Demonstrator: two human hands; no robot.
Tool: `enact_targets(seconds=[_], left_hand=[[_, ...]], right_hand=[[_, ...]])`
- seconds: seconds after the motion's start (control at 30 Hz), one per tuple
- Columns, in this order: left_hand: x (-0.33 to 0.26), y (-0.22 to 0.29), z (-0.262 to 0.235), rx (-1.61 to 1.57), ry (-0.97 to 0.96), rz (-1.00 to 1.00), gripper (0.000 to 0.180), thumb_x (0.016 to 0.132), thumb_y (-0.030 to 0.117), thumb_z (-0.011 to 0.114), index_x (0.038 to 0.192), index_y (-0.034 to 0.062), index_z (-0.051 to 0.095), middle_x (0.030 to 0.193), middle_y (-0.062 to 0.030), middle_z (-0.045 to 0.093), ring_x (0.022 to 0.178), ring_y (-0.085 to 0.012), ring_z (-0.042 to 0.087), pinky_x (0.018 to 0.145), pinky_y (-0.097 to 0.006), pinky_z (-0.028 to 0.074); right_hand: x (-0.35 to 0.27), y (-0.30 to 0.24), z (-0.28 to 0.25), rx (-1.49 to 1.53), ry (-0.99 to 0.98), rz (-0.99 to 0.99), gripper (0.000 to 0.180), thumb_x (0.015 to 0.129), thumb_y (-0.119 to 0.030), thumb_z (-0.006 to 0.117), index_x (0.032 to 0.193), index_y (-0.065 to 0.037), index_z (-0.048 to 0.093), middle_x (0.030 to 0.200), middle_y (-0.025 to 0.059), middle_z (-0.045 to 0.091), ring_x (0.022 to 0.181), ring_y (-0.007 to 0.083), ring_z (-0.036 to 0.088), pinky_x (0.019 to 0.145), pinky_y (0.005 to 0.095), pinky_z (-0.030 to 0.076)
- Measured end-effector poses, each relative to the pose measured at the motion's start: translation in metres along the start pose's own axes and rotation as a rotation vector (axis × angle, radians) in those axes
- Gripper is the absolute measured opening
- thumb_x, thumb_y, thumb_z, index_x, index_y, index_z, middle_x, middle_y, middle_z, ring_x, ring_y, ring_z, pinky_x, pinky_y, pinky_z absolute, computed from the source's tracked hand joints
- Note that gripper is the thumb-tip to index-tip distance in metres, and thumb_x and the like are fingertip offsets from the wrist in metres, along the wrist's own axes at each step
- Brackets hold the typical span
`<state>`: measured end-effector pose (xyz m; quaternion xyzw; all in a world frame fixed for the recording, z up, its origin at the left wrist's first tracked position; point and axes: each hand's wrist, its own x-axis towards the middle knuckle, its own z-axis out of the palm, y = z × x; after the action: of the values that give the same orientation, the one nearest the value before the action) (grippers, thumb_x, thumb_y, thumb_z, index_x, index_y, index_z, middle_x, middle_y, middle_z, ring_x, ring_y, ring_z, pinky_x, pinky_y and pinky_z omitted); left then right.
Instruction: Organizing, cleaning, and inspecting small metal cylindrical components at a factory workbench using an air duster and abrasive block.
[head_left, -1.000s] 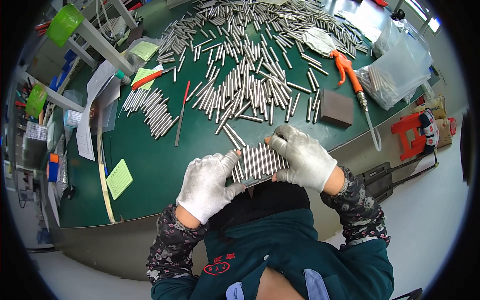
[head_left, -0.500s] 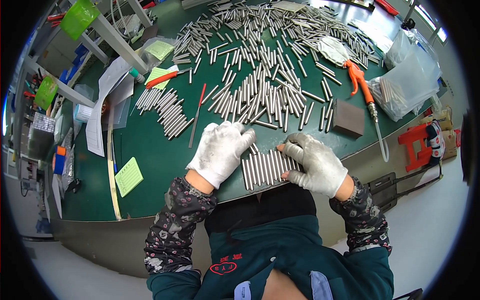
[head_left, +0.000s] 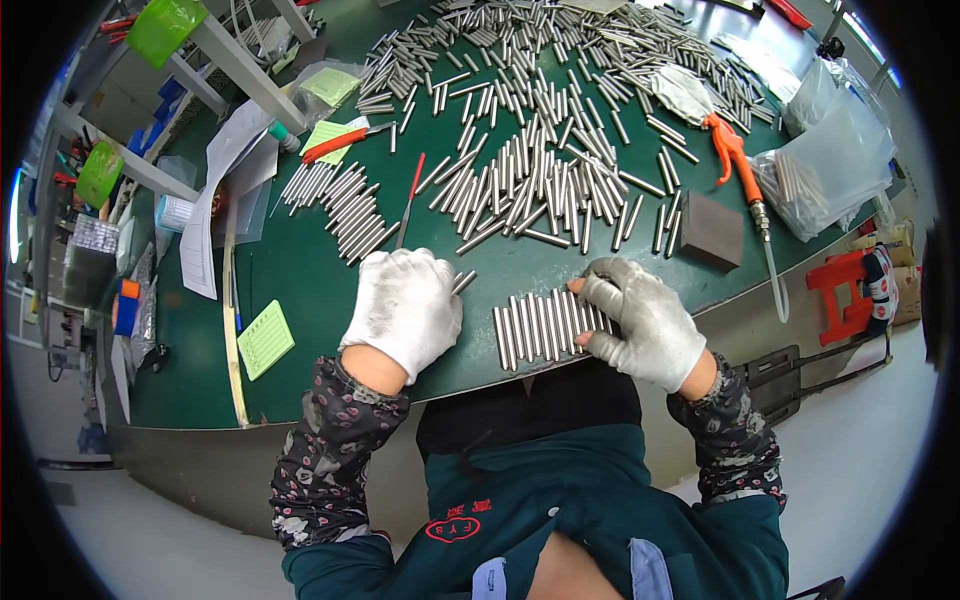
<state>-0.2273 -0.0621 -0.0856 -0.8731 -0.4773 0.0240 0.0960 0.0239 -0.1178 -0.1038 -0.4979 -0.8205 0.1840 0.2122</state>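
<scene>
A row of polished steel pins (head_left: 532, 328) lies side by side near the table's front edge. My right hand (head_left: 655, 325), in a white glove with the thumb and index fingertip bare, clasps the right end of that row, covering some pins. To the left, my left hand (head_left: 402, 308), also white-gloved, is curled with its back up. The ends of a couple of pins (head_left: 464, 282) stick out from its thumb side; its fingertips are hidden. Just beyond the left hand lies a thin file with a red handle (head_left: 416, 178).
Loose pins (head_left: 545, 185) spread over the green table (head_left: 310, 385) toward the back. A smaller group of pins (head_left: 355, 215) lies left. At right are a dark block (head_left: 711, 231), an orange air gun (head_left: 733, 155) and plastic bags (head_left: 825, 165). A red-handled knife (head_left: 335, 146) and papers lie left.
My left hand has moved left, away from the row, with a couple of pins at its thumb side. My right hand stays at the row's right end. The whole view has shifted slightly.
</scene>
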Motion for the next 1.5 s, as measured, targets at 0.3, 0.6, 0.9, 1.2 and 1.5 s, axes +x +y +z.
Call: enact_targets(seconds=[0.3,0.6,0.9,1.2,1.5], left_hand=[[-0.018,0.013,0.001,-0.558,-0.191,-0.212,0.032,0.075,0.034,0.065,0.062,0.0052,0.062,0.071,-0.0146,0.063,0.066,-0.0328,0.062,0.063,-0.041,0.05],[-0.017,0.014,-0.002,-0.466,-0.152,-0.222,0.014,0.069,0.02,0.061,0.072,0.0065,0.063,0.075,-0.0133,0.064,0.073,-0.0324,0.063,0.066,-0.041,0.051],[-0.019,-0.005,0.003,-0.477,0.034,0.246,0.018,0.065,0.002,0.061,0.082,0.0073,0.062,0.073,-0.0088,0.059,0.073,-0.0299,0.059,0.066,-0.041,0.047],[-0.024,0.005,0.008,-0.739,0.122,0.177,0.063,0.061,0.027,0.079,0.113,0.0017,0.056,0.109,-0.0136,0.054,0.095,-0.0321,0.059,0.083,-0.039,0.048],[-0.02,0.017,0.002,-0.667,-0.056,0.154,0.074,0.057,0.024,0.083,0.12,-0.0001,0.052,0.115,-0.015,0.051,0.099,-0.0321,0.058,0.086,-0.038,0.049]], right_hand=[[0.001,-0.001,0.001,0.004,0.019,0.014,0.05,0.068,-0.019,0.072,0.113,-0.003,0.06,0.109,0.0156,0.055,0.099,0.0342,0.055,0.085,0.0401,0.046],[-0.001,-0.001,0.004,0.01,0.039,0.013,0.049,0.069,-0.02,0.072,0.113,-0.002,0.06,0.108,0.0147,0.056,0.098,0.0345,0.054,0.085,0.0405,0.045],[-0.003,0.001,0.005,0.022,0.052,0.009,0.049,0.071,-0.022,0.07,0.114,-0.001,0.059,0.11,0.0168,0.055,0.099,0.035,0.053,0.086,0.041,0.045],[0.004,-0.01,-0.004,-0.142,-0.088,-0.018,0.088,0.061,-0.055,0.073,0.13,-0.005,0.049,0.114,0.0184,0.053,0.1,0.0371,0.055,0.082,0.0431,0.048],[0.016,-0.013,-0.002,-0.084,-0.186,0.01,0.075,0.059,-0.032,0.081,0.125,-0.008,0.054,0.113,0.0169,0.054,0.1,0.0356,0.057,0.082,0.0424,0.049]])
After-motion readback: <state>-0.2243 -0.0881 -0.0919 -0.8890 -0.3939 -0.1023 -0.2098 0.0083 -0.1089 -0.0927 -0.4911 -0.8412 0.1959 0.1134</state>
